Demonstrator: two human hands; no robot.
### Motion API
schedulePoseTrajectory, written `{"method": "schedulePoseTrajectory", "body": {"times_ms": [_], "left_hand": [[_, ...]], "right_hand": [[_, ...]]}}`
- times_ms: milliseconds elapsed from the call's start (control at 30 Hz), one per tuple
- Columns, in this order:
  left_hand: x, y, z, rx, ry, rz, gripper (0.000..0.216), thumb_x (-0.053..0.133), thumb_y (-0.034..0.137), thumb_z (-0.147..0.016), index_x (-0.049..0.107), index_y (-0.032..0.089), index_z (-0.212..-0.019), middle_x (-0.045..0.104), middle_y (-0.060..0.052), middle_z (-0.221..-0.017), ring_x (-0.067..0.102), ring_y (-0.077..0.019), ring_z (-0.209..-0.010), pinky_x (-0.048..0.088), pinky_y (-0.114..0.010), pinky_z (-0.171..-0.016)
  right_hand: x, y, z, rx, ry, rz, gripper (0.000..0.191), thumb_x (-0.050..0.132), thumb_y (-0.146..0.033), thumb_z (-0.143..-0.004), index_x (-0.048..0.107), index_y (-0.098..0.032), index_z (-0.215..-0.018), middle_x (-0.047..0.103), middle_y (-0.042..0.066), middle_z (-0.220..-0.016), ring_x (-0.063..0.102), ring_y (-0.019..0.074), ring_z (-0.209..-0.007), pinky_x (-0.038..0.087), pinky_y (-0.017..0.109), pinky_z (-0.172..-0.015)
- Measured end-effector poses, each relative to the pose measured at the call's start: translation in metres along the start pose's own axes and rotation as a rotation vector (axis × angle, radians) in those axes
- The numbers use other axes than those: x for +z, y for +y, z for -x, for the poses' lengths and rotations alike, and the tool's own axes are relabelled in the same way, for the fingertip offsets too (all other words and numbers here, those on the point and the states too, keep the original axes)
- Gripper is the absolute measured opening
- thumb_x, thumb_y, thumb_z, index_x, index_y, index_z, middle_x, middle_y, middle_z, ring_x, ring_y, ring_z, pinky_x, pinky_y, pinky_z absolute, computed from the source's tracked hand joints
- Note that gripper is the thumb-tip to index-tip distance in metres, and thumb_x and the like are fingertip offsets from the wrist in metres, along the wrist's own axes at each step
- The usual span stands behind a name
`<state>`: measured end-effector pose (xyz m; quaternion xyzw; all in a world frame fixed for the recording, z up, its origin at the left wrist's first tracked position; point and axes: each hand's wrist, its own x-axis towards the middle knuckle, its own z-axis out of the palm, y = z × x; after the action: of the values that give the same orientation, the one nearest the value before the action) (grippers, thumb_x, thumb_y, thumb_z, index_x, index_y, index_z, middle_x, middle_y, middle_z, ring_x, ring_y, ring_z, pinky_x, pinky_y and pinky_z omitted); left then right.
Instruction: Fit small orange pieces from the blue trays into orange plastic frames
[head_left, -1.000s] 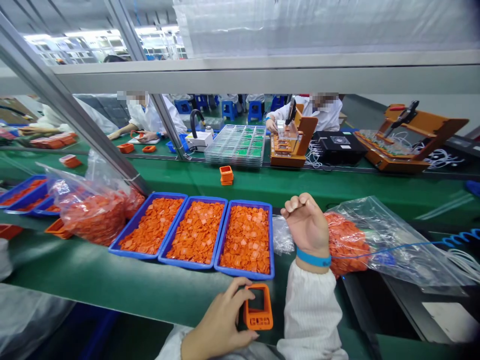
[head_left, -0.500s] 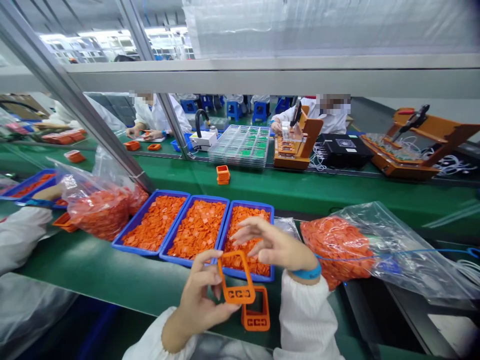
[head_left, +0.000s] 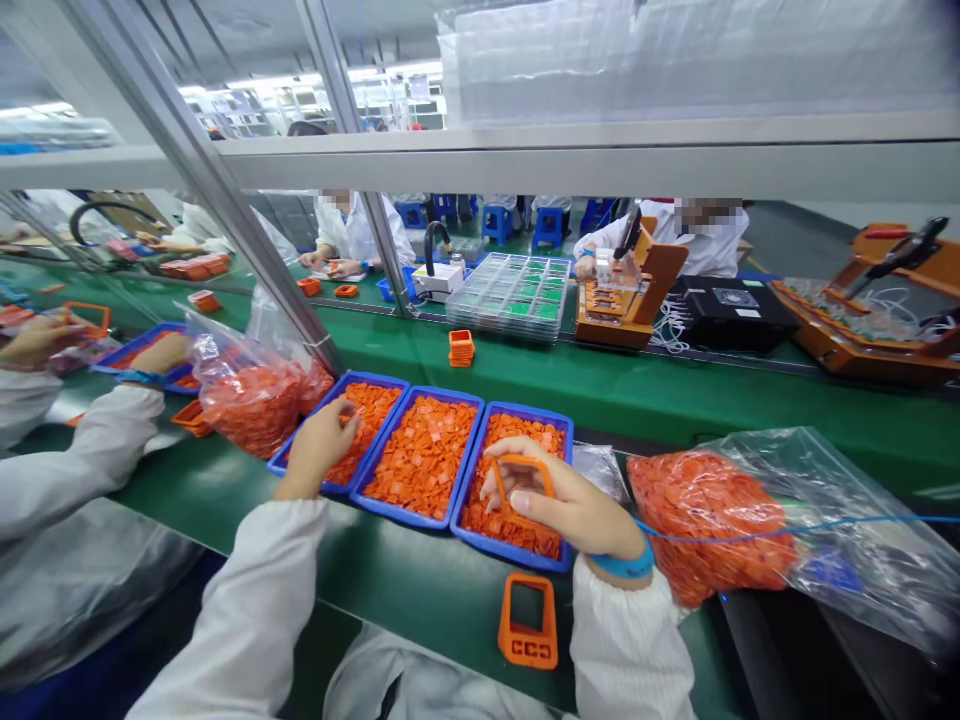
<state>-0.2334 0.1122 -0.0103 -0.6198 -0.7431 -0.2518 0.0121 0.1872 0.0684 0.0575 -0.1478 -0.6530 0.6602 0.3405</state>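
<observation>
1. Head view: the right hand [head_left: 574, 510] grips an orange rectangular plastic frame [head_left: 523, 461] between thumb and fingers, above the right-hand blue plastic tray [head_left: 510, 552].
2. The left hand [head_left: 319, 450] is over the left-hand blue plastic tray [head_left: 375, 378], its fingers curled close together; whether they pinch anything, I cannot tell.
3. Between these two stands the middle blue plastic tray [head_left: 401, 515]. All three hold small flat orange pieces [head_left: 424, 450].
4. A second orange plastic frame [head_left: 529, 648] lies on the green worktop [head_left: 420, 590], in front of the right-hand tray and near the right sleeve.
5. A blue wristband [head_left: 626, 567] circles the right wrist.
6. To the right lies a clear plastic bag of orange parts [head_left: 705, 520]; another clear bag of orange parts [head_left: 251, 405] sits just beside the left-hand tray.
7. Beyond the trays stands a small stack of orange frames [head_left: 461, 350].
8. At far left, a co-worker's hand [head_left: 34, 342] holds an orange frame.
</observation>
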Motion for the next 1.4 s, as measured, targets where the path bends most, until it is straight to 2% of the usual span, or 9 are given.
{"method": "schedulePoseTrajectory", "body": {"times_ms": [133,267,433,600,767,900,1100,1233,1400], "left_hand": [[0.014,-0.036,-0.027,-0.011,-0.260,-0.071,0.031,0.073,0.043,-0.091,0.078,0.014,-0.102,0.083,-0.014,-0.108,0.078,-0.0278,-0.102,0.059,-0.040,-0.100],[0.033,-0.051,-0.022,-0.025,-0.333,-0.123,0.031,0.072,0.044,-0.102,0.077,0.014,-0.109,0.080,-0.011,-0.115,0.075,-0.0254,-0.109,0.056,-0.048,-0.107],[0.037,-0.057,-0.018,-0.027,-0.289,-0.104,0.025,0.070,0.039,-0.101,0.077,0.015,-0.103,0.081,-0.010,-0.108,0.077,-0.0270,-0.106,0.057,-0.049,-0.105],[0.029,-0.054,-0.017,-0.027,-0.120,0.002,0.026,0.069,0.036,-0.089,0.081,0.015,-0.100,0.080,-0.020,-0.125,0.074,-0.0367,-0.121,0.055,-0.048,-0.113],[0.017,-0.044,-0.009,-0.080,0.020,0.153,0.023,0.071,0.041,-0.083,0.078,0.019,-0.084,0.083,-0.016,-0.119,0.076,-0.0369,-0.120,0.056,-0.049,-0.113],[0.009,-0.020,0.014,-0.037,0.047,0.331,0.023,0.066,0.041,-0.085,0.074,0.020,-0.078,0.083,-0.014,-0.116,0.078,-0.0321,-0.115,0.058,-0.046,-0.112],[0.008,0.040,0.056,0.020,-0.095,0.612,0.027,0.063,0.044,-0.089,0.070,0.021,-0.076,0.085,-0.009,-0.099,0.076,-0.0224,-0.071,0.065,-0.036,-0.068],[0.009,0.088,0.075,0.074,-0.141,0.766,0.023,0.073,0.040,-0.085,0.075,0.022,-0.071,0.084,-0.011,-0.097,0.078,-0.0263,-0.084,0.068,-0.039,-0.077],[0.001,0.153,0.095,0.233,-0.231,0.961,0.011,0.084,0.033,-0.086,0.086,0.024,-0.079,0.084,-0.012,-0.103,0.080,-0.0267,-0.090,0.068,-0.038,-0.080]], "right_hand": [[-0.001,0.000,0.001,0.009,-0.007,-0.013,0.046,0.070,-0.048,-0.105,0.054,-0.030,-0.144,0.068,0.004,-0.117,0.067,0.0169,-0.105,0.052,0.038,-0.097],[-0.004,0.000,0.001,0.026,0.004,-0.049,0.046,0.073,-0.047,-0.103,0.056,-0.031,-0.142,0.069,0.003,-0.118,0.068,0.0157,-0.105,0.053,0.036,-0.097],[-0.008,-0.003,0.003,0.037,0.049,-0.060,0.046,0.075,-0.049,-0.102,0.058,-0.030,-0.141,0.069,0.005,-0.118,0.068,0.0167,-0.107,0.055,0.036,-0.098],[-0.012,-0.004,0.006,0.057,0.058,-0.072,0.050,0.076,-0.052,-0.100,0.057,-0.029,-0.141,0.071,0.006,-0.119,0.070,0.0179,-0.107,0.056,0.038,-0.100],[-0.013,-0.004,0.006,0.084,0.097,-0.093,0.054,0.078,-0.054,-0.098,0.056,-0.028,-0.141,0.070,0.009,-0.120,0.070,0.0227,-0.116,0.057,0.040,-0.098],[-0.012,-0.004,0.004,0.051,0.123,-0.072,0.056,0.077,-0.055,-0.098,0.056,-0.027,-0.141,0.072,0.008,-0.115,0.071,0.0226,-0.111,0.056,0.044,-0.102],[-0.009,0.000,-0.003,0.008,0.165,-0.138,0.052,0.080,-0.052,-0.097,0.057,-0.029,-0.138,0.072,0.007,-0.116,0.073,0.0195,-0.100,0.059,0.045,-0.101],[-0.007,0.000,-0.007,-0.004,0.222,-0.133,0.052,0.079,-0.053,-0.097,0.057,-0.027,-0.136,0.075,0.009,-0.116,0.075,0.0238,-0.106,0.059,0.050,-0.105],[-0.006,0.001,-0.008,-0.049,0.292,-0.127,0.052,0.076,-0.058,-0.097,0.059,-0.027,-0.135,0.076,0.009,-0.116,0.075,0.0233,-0.104,0.060,0.045,-0.102]]}}
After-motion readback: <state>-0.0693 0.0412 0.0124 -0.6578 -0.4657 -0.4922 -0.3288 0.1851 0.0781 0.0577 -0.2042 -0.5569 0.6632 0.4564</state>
